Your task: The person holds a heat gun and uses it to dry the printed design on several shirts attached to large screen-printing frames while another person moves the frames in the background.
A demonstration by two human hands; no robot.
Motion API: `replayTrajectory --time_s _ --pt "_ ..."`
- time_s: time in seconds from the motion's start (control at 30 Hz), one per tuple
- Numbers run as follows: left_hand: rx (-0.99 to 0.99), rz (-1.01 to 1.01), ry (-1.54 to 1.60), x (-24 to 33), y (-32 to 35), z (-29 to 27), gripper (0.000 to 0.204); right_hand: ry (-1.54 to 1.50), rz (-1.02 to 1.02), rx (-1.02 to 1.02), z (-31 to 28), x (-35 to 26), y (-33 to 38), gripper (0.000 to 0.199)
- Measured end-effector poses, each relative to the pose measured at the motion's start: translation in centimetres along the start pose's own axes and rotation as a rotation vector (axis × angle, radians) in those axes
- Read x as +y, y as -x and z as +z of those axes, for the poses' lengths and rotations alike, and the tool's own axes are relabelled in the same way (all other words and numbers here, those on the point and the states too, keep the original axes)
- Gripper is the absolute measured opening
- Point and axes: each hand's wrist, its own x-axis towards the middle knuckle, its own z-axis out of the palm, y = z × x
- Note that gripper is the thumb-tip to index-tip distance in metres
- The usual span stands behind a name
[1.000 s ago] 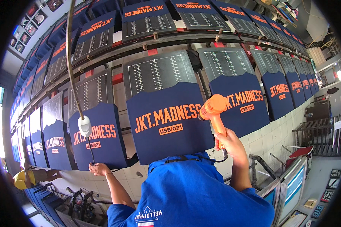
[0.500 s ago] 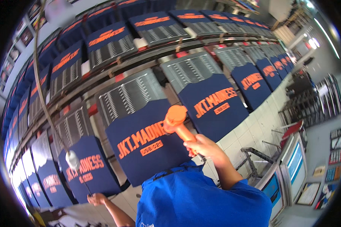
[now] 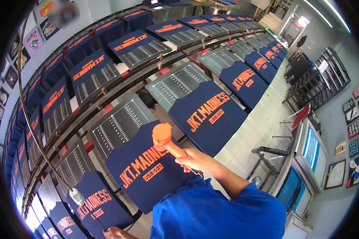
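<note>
My right hand point(image 3: 196, 160) is wrapped round the handle of an orange hair dryer point(image 3: 162, 134). Its round head hovers over a navy shirt point(image 3: 137, 191) with orange lettering and hides the right end of the print. That shirt lies flat on a dark printing board point(image 3: 121, 123) with rows of white marks. Low on the left, my left hand point(image 3: 113, 232) is closed on a thin black cord point(image 3: 95, 218). The cord runs up to a white plug connector point(image 3: 76, 196), which hangs from a long cable point(image 3: 38, 141) in front of another printed shirt point(image 3: 92, 199).
Long rows of boards with navy shirts fill the left and middle, beside a dark rail point(image 3: 127, 77). To the right are a tiled floor point(image 3: 253, 127), framed screens point(image 3: 311, 151), a black metal rack point(image 3: 319, 79) and a red chair point(image 3: 301, 117).
The view has turned, so the boards and shirts sit differently in it. The hair dryer has shifted left over the same shirt. Both hands keep their grips.
</note>
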Motion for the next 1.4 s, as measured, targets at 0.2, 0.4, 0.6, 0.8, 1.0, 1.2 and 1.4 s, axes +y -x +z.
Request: replayTrajectory --time_s 0.2,0.4,0.6,0.8,1.0,1.2,1.4 --pt "0.045 0.111 -0.199 -2.8 -0.2 0.5 0.032 -0.003 0.008 0.065 0.7 -0.7 -1.1 0.029" --pt "-0.145 -0.126 -0.114 1.4 -0.2 -2.5 0.035 -0.057 0.012 0.138 0.7 -1.0 -1.7 0.021" --pt "-0.149 -0.145 -0.046 2.2 0.3 -3.3 0.035 -0.106 0.069 0.094 1.4 -1.7 -2.6 0.02" --pt "-0.154 -0.152 -0.033 2.2 0.4 -3.4 0.039 -0.127 0.111 0.004 2.1 -2.3 -3.5 0.018" --pt "-0.158 -0.145 -0.027 2.7 0.5 -3.7 0.038 -0.146 0.12 -0.019 2.4 -2.9 -3.8 0.018" --pt "-0.172 -0.165 -0.028 2.9 0.4 -3.9 0.039 -0.077 0.119 -0.028 2.8 -2.4 -3.6 0.019" --pt "-0.17 -0.146 -0.029 2.8 0.4 -4.0 0.039 -0.037 0.161 -0.052 2.3 -2.5 -1.5 0.019"
